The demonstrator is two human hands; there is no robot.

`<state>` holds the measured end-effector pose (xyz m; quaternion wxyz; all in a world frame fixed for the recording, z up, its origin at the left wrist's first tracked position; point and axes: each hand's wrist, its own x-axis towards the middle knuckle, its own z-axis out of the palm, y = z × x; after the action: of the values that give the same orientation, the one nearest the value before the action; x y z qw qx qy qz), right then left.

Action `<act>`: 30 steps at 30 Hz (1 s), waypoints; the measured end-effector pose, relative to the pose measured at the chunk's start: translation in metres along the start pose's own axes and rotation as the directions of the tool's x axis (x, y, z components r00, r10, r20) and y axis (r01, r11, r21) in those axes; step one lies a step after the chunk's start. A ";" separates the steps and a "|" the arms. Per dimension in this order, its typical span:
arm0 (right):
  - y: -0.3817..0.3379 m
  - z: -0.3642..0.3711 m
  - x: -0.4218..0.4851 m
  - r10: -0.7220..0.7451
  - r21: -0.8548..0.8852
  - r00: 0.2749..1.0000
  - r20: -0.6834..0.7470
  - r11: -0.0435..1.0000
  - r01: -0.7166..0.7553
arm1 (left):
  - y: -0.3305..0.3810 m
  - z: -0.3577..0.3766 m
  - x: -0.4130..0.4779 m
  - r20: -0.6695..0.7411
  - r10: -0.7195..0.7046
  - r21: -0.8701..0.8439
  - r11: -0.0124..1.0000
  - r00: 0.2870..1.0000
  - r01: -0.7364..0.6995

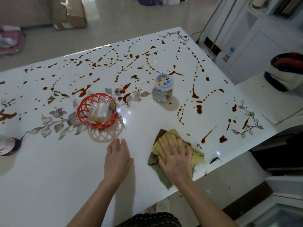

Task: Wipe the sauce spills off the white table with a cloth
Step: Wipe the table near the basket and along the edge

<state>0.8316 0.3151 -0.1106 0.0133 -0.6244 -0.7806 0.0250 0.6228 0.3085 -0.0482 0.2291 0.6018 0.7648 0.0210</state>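
Observation:
A white table [49, 169] with printed flowers carries reddish-brown sauce spills [195, 94] across its far half and right side. A yellow and green cloth [157, 148] lies near the front right edge. My right hand [175, 158] presses flat on the cloth with fingers spread. Left of it, my left hand [118, 158] rests flat on bare table, holding nothing. Larger sauce blots [223, 139] lie just right of the cloth.
A red plastic basket [82, 110] with small wrapped items stands left of centre. A clear snack jar [163, 89] with a blue-white lid stands behind the cloth. A dark object [8, 145] sits at the left edge. A white chair with a bag [285, 74] is at the right.

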 end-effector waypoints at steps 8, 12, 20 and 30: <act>-0.003 -0.002 -0.003 0.156 0.012 0.988 0.002 0.988 -0.156 | -0.002 0.000 -0.001 0.007 0.002 0.003 1.000 1.000 -0.002; 0.020 -0.001 -0.017 -0.083 -0.027 0.997 -0.004 0.996 0.083 | -0.003 0.000 0.000 0.002 0.011 0.006 1.000 1.000 -0.011; -0.004 0.001 -0.028 0.073 -0.005 0.997 -0.017 0.997 -0.074 | -0.004 0.001 -0.001 0.004 0.011 -0.008 1.000 1.000 -0.011; 0.022 0.000 -0.029 0.091 0.020 0.994 -0.061 0.996 -0.090 | -0.001 0.004 -0.005 -0.024 -0.008 -0.009 1.000 1.000 0.008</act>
<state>0.8598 0.2916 -0.1117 0.0416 -0.6595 -0.7505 0.0129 0.6245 0.3026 -0.0504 0.2226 0.5975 0.7698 0.0310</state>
